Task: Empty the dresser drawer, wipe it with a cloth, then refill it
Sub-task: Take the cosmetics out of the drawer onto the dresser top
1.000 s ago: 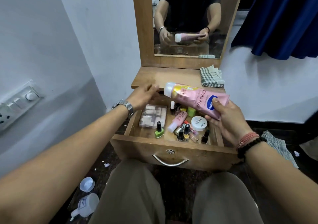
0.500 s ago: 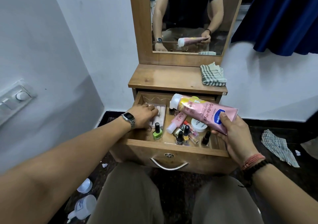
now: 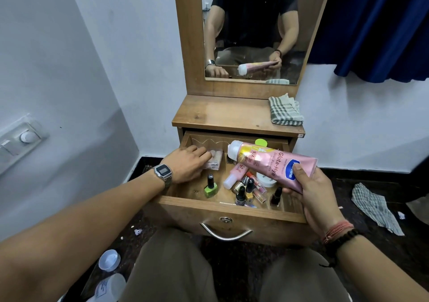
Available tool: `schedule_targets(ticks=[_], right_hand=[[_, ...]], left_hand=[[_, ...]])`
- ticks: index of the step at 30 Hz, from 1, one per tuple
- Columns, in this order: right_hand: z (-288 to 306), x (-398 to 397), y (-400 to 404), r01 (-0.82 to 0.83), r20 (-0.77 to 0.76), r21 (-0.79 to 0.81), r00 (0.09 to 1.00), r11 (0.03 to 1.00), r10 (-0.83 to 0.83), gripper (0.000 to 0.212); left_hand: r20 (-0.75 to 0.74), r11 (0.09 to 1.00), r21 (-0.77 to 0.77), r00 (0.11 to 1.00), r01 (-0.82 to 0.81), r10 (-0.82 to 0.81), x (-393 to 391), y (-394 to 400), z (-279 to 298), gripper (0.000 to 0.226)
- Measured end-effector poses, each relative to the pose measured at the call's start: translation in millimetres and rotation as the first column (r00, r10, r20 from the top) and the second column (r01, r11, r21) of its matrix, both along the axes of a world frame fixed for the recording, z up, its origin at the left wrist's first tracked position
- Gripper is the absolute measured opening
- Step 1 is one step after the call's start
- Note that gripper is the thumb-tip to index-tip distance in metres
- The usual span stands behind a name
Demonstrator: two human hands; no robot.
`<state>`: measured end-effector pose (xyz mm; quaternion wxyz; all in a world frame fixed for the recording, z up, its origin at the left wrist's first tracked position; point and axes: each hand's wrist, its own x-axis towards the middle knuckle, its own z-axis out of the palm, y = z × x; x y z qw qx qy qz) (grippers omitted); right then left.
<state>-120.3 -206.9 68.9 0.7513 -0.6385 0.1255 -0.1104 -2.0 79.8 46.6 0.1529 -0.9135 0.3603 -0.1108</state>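
The wooden dresser drawer (image 3: 232, 211) stands pulled open in front of me. My right hand (image 3: 311, 192) holds a pink lotion tube (image 3: 267, 160) by its flat end, above the drawer's right half. My left hand (image 3: 188, 164) lies on a clear plastic case (image 3: 214, 160) at the drawer's back left, fingers curled over it. Inside lie a green nail polish bottle (image 3: 210, 186), several small bottles (image 3: 246, 190), a white jar (image 3: 265, 179) and a dark bottle (image 3: 276, 196). A folded checked cloth (image 3: 285, 111) rests on the dresser top (image 3: 220, 113).
A mirror (image 3: 253, 27) rises behind the dresser top. A second checked cloth (image 3: 376, 206) lies on the dark floor at right. White containers (image 3: 109, 260) sit on the floor at lower left. A blue curtain (image 3: 380, 23) hangs at upper right. My knees are under the drawer.
My left hand came down from the dresser's front edge into the drawer and settled on the clear case. My right hand with the pink tube dropped slightly and stayed over the drawer.
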Motion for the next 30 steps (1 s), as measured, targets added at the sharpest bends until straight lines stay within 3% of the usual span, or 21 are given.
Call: schedule_targets(ticks=[3,8,15,25,30], right_hand=[[0,1,0,0.008,-0.012,0.01,1.0,1.0,-0.008,0.01],[-4,3,-3,0.031,-0.025,0.011,0.999,0.999,-0.031,0.01],[-5,4,-4,0.043,-0.034,0.01,0.999,0.999,-0.043,0.014],[-3,6,-4,0.049,-0.053,0.012,0.997,0.999,-0.048,0.016],[-8,4,-4,0.04,-0.042,-0.024,0.998,0.999,-0.041,0.012]], left_hand=[[0.011,0.998,-0.015,0.998,-0.058,0.058,0,-2,2,0.026],[0.071,0.993,-0.118,0.997,-0.002,0.011,-6,-4,19,0.011],[0.077,0.973,-0.23,0.997,-0.001,0.019,-31,3,52,0.016],[0.382,0.951,-0.273,0.924,0.149,-0.035,-43,8,116,0.018],[0.415,0.97,-0.217,0.91,0.112,-0.013,-11,3,115,0.021]])
